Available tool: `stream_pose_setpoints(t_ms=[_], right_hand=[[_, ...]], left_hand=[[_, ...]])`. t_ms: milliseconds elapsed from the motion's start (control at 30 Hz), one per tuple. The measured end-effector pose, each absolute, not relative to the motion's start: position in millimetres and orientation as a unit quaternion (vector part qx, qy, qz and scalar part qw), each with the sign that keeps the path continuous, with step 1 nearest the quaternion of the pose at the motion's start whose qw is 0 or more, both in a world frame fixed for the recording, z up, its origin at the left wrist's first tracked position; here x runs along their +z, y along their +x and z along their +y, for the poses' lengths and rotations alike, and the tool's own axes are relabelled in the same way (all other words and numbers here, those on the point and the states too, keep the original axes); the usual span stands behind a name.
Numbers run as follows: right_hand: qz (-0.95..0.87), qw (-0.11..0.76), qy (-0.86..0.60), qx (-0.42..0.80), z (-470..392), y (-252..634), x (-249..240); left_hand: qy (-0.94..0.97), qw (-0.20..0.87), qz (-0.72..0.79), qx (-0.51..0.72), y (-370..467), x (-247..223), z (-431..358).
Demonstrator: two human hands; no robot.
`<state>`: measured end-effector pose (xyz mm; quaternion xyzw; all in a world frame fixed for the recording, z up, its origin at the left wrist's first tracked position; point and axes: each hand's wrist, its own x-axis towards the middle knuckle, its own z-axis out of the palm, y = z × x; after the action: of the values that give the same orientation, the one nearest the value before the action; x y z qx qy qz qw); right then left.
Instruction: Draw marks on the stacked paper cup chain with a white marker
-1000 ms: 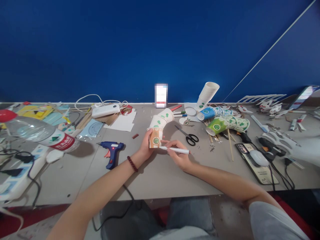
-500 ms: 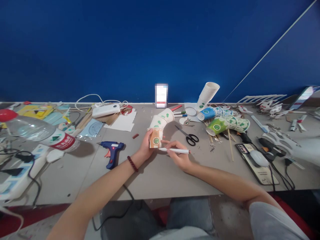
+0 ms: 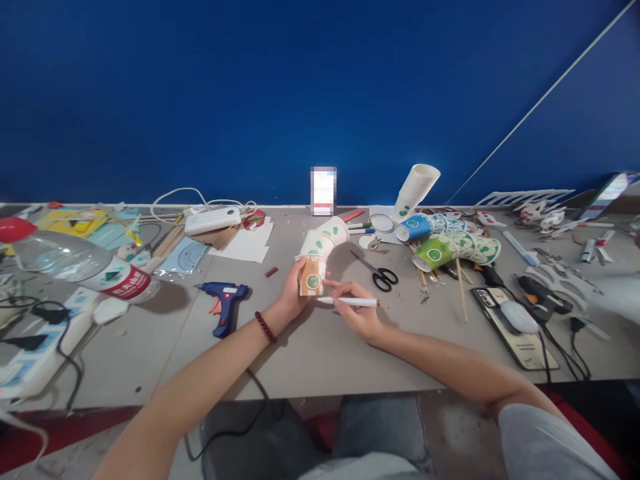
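Observation:
A curved chain of paper cups (image 3: 318,244), white with green prints and orange-brown at its near end, stands over the middle of the table. My left hand (image 3: 293,291) is closed round the left side of the orange-brown end. In my right hand (image 3: 361,312) is a white marker (image 3: 353,302) with a reddish rear end. Its tip points left, close to the base of the near cup; whether it touches I cannot tell. A finger of my right hand lies against or near that cup's right side.
A blue glue gun (image 3: 226,301) lies to the left, black scissors (image 3: 376,272) to the right. Farther right are a blue cup chain (image 3: 419,227), a green cup chain (image 3: 436,253) and a cup stack (image 3: 417,187). A bottle (image 3: 90,267) and power strip (image 3: 47,347) stand far left.

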<state>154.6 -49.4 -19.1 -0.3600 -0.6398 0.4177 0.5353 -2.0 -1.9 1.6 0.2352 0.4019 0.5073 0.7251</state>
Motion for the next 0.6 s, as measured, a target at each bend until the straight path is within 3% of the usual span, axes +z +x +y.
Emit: stream_pose_setpoints(t_ms=[600], right_hand=[[-0.637,0.533,-0.361,0.424,-49.9,153.6,-21.6]], left_hand=[[0.234,0.721,0.406,0.510,-1.0,6.1,-2.6]])
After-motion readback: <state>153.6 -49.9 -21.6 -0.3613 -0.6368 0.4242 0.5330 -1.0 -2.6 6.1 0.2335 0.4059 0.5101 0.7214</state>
